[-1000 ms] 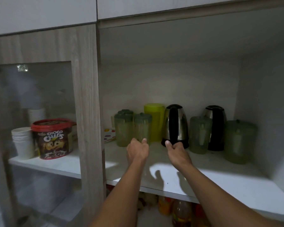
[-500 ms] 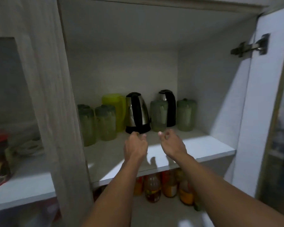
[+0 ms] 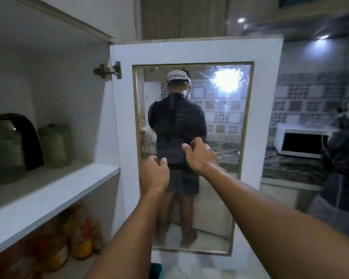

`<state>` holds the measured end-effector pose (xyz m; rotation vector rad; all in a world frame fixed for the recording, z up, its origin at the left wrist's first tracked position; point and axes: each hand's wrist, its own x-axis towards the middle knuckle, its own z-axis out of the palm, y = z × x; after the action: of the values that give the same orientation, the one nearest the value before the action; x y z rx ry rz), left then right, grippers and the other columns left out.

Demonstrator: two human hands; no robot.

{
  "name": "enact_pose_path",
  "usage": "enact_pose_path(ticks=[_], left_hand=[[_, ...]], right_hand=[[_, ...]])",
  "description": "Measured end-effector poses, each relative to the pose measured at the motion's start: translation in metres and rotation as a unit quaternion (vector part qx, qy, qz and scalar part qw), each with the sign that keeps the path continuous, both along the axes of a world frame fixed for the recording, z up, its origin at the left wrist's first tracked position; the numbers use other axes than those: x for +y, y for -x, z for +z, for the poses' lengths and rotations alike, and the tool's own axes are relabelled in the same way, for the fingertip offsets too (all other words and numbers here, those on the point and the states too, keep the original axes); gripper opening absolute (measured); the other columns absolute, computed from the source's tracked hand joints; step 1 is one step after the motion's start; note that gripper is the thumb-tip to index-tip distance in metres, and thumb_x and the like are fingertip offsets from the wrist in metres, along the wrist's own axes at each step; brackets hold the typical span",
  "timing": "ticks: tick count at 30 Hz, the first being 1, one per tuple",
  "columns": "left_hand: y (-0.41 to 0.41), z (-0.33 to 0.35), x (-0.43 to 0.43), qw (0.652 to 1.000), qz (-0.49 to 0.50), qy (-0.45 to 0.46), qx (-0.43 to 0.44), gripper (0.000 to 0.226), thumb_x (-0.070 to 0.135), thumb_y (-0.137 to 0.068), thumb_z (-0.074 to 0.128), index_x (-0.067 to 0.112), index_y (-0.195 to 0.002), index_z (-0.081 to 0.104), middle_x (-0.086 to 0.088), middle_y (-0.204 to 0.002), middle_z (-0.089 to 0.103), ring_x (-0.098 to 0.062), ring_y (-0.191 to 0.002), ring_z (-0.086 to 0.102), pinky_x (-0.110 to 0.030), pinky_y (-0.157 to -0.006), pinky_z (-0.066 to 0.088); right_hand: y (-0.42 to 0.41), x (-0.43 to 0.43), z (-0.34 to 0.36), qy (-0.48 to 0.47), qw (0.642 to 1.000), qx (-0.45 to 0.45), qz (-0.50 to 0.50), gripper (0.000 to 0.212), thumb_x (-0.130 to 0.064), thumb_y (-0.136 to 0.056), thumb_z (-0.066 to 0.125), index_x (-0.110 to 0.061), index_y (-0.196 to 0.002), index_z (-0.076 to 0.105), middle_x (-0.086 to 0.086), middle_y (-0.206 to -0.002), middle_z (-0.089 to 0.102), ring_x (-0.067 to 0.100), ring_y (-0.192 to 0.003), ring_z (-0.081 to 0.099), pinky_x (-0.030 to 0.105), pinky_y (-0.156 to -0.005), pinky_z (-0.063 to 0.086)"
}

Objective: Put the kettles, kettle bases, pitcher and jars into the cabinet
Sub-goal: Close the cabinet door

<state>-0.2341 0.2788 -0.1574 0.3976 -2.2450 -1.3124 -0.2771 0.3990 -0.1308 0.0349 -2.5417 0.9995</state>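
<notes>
The view has swung right since half a second ago: the cabinet's inside, which filled the earlier frame, now sits at the left edge, and the open cabinet door (image 3: 197, 51) with its glass pane (image 3: 220, 121) fills the middle. Of the two kettles, four green jars and one yellow pitcher counted earlier on the shelf (image 3: 54, 190), only one kettle (image 3: 26, 137) and two jars show now. One jar (image 3: 55, 144) stands just right of the kettle, toward the shelf's right end; the other jar (image 3: 5, 156) stands in front of the kettle, nearer the shelf's front edge, partly covering it. The rest lie beyond the left edge of the picture.

Both hands have left the shelf and are raised before the door. The left hand (image 3: 154, 174) is loosely curled with nothing in it, below the pane's lower left corner. The right hand (image 3: 199, 156) is half open, fingers bent, empty, and lies over the pane (whether it touches the glass I cannot tell).

Through the pane one person (image 3: 177, 127) stands with their back turned; a second person (image 3: 345, 154) is at the right edge. One white microwave (image 3: 298, 142) sits on the counter beyond the door. Below the shelf, several blurred bottles (image 3: 79, 236) stand along the lower shelf's front edge, too smeared to count.
</notes>
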Motion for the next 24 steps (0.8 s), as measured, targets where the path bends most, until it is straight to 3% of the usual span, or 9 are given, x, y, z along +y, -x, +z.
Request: enact_pose_path(ticks=[5,10,17,24], left_hand=[[0.013,0.004,0.101,0.992,-0.122,0.013,0.019,0.042,0.034,-0.094,0.056,0.009,-0.129,0.056,-0.011,-0.126,0.064,-0.029,-0.117,0.059,-0.035,-0.095,0.045],[0.032,0.004,0.174,0.986,-0.161,0.032,0.023,0.053,0.033,-0.091,0.063,0.009,-0.135,0.046,-0.009,-0.131,0.06,-0.026,-0.117,0.06,-0.028,-0.084,0.045],[0.089,0.0,0.258,0.992,-0.114,0.04,0.046,0.091,0.039,-0.084,0.072,0.009,-0.151,0.018,-0.015,-0.153,0.032,-0.032,-0.135,0.042,-0.041,-0.106,0.043],[0.145,0.007,0.333,0.999,-0.039,0.002,0.027,0.099,0.041,-0.075,0.081,0.014,-0.147,0.019,-0.014,-0.149,0.025,-0.032,-0.127,0.045,-0.04,-0.096,0.049]], right_hand=[[-0.004,0.111,0.026,0.019,0.995,0.022,-0.1,0.045,-0.051,-0.096,0.04,-0.017,-0.125,0.049,0.014,-0.125,0.06,0.037,-0.112,0.056,0.042,-0.085,0.044],[0.005,0.181,0.041,0.023,0.991,0.031,-0.126,0.051,-0.051,-0.098,0.038,-0.012,-0.131,0.044,0.017,-0.133,0.056,0.037,-0.118,0.055,0.042,-0.09,0.042],[0.064,0.236,0.054,0.056,0.993,0.037,-0.096,0.062,-0.054,-0.096,0.039,-0.013,-0.142,0.031,0.017,-0.145,0.045,0.04,-0.128,0.048,0.051,-0.103,0.042],[0.129,0.268,0.068,0.17,0.985,0.009,0.012,0.066,-0.052,-0.095,0.047,-0.017,-0.144,0.02,0.015,-0.146,0.045,0.038,-0.125,0.052,0.046,-0.098,0.045]])
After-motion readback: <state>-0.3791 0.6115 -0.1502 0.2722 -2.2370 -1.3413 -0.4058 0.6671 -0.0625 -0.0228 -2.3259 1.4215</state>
